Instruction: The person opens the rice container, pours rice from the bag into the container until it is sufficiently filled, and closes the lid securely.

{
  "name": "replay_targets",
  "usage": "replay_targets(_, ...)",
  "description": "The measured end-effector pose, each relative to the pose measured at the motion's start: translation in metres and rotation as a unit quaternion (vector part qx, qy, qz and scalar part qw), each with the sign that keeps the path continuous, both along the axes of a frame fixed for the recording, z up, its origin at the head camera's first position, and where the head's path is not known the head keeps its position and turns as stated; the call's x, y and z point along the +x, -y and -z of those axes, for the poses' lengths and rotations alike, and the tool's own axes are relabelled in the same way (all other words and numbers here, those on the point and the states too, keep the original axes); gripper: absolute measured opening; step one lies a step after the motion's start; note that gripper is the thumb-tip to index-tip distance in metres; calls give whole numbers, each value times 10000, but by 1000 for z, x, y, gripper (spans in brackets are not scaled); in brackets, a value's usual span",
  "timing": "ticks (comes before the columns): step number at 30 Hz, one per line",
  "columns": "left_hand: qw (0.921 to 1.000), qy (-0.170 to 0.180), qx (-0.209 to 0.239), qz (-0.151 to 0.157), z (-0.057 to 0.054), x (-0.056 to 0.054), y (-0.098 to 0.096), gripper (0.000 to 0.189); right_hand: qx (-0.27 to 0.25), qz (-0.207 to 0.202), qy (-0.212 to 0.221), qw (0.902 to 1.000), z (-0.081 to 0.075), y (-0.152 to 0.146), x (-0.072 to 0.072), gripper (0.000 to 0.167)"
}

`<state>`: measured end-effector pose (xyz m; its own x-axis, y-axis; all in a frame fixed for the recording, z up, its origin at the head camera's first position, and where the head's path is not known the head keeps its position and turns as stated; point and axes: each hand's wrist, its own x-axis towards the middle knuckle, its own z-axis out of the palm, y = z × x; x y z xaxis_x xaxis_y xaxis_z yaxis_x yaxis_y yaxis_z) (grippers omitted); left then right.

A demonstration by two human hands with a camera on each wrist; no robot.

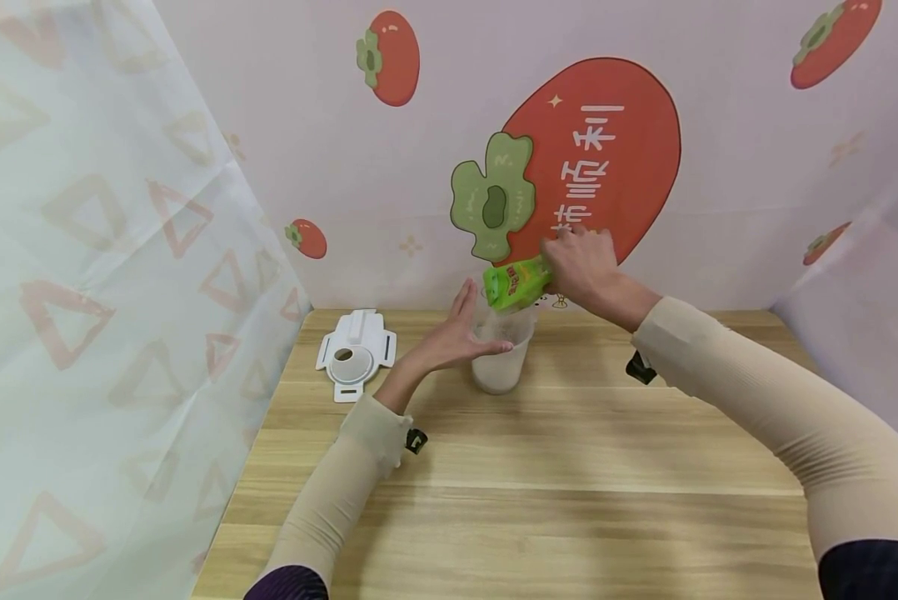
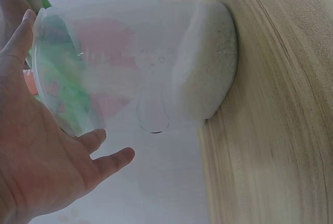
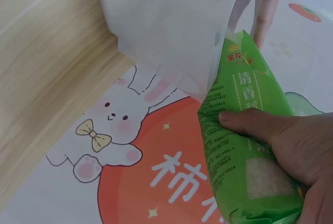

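Observation:
A translucent plastic container (image 1: 500,368) stands upright on the table near the wall. White rice (image 2: 210,63) covers its bottom in the left wrist view. My left hand (image 1: 455,340) is at the container's rim on the left, fingers straight and spread, thumb stretched out in front. My right hand (image 1: 582,265) grips a green rice bag (image 3: 250,125) from behind, with the thumb pressed on its printed side. The bag tilts down to the left, its mouth at the container's opening. A small window in the bag shows rice inside.
A white plastic piece (image 1: 357,354) with a round raised part and slots lies left of the container, at the table's back left. The wooden table (image 1: 554,517) meets a wall (image 1: 231,50) printed with persimmons at the back. A pale patterned sheet (image 1: 104,333) hangs on the left.

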<state>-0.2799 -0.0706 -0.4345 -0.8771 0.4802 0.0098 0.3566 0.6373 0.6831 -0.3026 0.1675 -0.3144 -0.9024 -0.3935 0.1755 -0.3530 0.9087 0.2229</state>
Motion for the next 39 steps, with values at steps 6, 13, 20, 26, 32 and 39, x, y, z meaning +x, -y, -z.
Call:
replay_targets(6, 10000, -7, -21, -25, 1, 0, 0, 134, 28, 5, -8, 10000, -1, 1, 1, 68)
replay_targets(13, 9999, 78, -29, -56, 1, 1, 0, 133, 84, 37, 27, 10000, 0, 2, 0, 67)
replay_targets(20, 10000, 29, -36, -63, 0, 2, -1, 133, 200, 46, 25, 9998, 0, 3, -2, 64)
replay_targets(26, 10000, 1, -21, -57, 0, 2, -1, 133, 304, -6, -17, 9995, -2, 5, -2, 68)
replay_targets(32, 10000, -15, 13, -39, 1, 1, 0, 133, 390, -72, -132, 9991, -1, 7, -3, 67)
replay_targets(39, 10000, -35, 16, -36, 1, 1, 0, 132, 480, -90, -147, 9987, -2, 10, -3, 68)
